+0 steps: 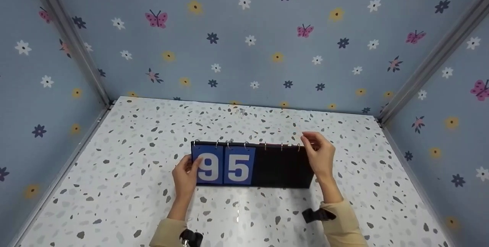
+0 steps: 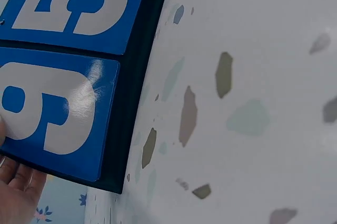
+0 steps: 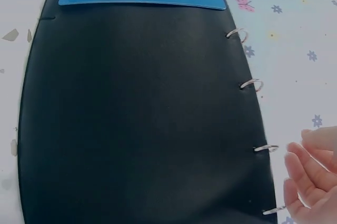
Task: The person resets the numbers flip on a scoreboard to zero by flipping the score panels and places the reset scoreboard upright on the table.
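Observation:
A black flip scoreboard (image 1: 282,168) leans back above the speckled tabletop, its rings along the top edge. On its left half hang two blue number cards, a white 9 (image 1: 209,167) and a white 5 (image 1: 238,167); the right half shows bare black. My left hand (image 1: 185,176) grips the board's left edge, thumb over the 9 card and fingers behind, as the left wrist view also shows. By the top right corner is my right hand (image 1: 321,157), fingers bent loosely. In the right wrist view its fingertips (image 3: 295,168) are beside the rings, with nothing visible between them.
The white speckled tabletop (image 1: 126,155) extends around the board. Blue panels with flowers and butterflies (image 1: 244,41) enclose it at the back and both sides, joined by grey corner posts (image 1: 76,37). Black straps (image 1: 319,215) circle both sleeved wrists.

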`<action>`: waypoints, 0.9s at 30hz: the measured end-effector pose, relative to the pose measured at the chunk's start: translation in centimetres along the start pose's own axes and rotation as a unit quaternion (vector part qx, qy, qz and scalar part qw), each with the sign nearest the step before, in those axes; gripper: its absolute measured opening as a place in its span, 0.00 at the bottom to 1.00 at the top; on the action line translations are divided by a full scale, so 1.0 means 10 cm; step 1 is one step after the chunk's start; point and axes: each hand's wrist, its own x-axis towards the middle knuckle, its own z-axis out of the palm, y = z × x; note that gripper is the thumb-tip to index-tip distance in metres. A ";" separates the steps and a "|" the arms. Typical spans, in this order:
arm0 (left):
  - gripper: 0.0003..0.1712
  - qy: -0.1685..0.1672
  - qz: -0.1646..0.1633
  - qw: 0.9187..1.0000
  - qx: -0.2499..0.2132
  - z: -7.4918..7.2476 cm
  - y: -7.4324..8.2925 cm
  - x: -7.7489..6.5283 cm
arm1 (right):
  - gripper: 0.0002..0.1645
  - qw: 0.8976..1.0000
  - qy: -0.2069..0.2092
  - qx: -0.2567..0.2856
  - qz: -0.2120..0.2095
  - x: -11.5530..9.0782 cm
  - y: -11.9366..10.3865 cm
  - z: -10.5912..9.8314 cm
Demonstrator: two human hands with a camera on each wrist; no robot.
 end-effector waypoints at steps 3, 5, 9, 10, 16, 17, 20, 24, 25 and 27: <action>0.13 0.007 0.008 1.000 0.024 0.00 0.05 0.00 | 0.05 1.000 0.025 0.012 -0.009 -0.06 -0.03 -0.06; 0.15 0.015 0.016 0.999 0.037 0.00 0.10 -0.01 | 0.06 0.999 0.041 0.020 -0.008 -0.11 -0.10 -0.10; 0.20 0.032 0.044 0.997 0.058 0.01 0.23 -0.05 | 0.07 0.996 0.073 0.043 0.014 -0.23 -0.19 -0.17; 0.21 0.038 0.052 0.996 0.061 0.02 0.27 -0.07 | 0.08 0.995 0.081 0.047 0.021 -0.26 -0.20 -0.19; 0.20 0.045 0.097 0.993 0.055 0.09 0.50 -0.22 | 0.17 0.989 0.124 0.062 0.053 -0.45 0.16 -0.18; 0.20 0.040 0.101 0.993 0.052 0.10 0.52 -0.24 | 0.20 0.987 0.135 0.065 0.051 -0.49 0.27 -0.16; 0.19 0.018 0.112 0.993 0.036 0.17 0.59 -0.32 | 0.26 0.985 0.143 0.049 0.079 -0.57 0.38 -0.13; 0.22 -0.021 0.114 0.993 0.018 0.26 0.63 -0.43 | 0.31 0.986 0.132 0.020 0.099 -0.69 0.61 -0.08; 0.23 -0.030 0.111 0.993 0.017 0.29 0.63 -0.46 | 0.31 0.987 0.130 0.016 0.098 -0.72 0.74 -0.06; 0.25 -0.043 0.103 0.994 0.016 0.34 0.63 -0.50 | 0.31 0.986 0.127 -0.001 0.105 -0.78 0.94 -0.02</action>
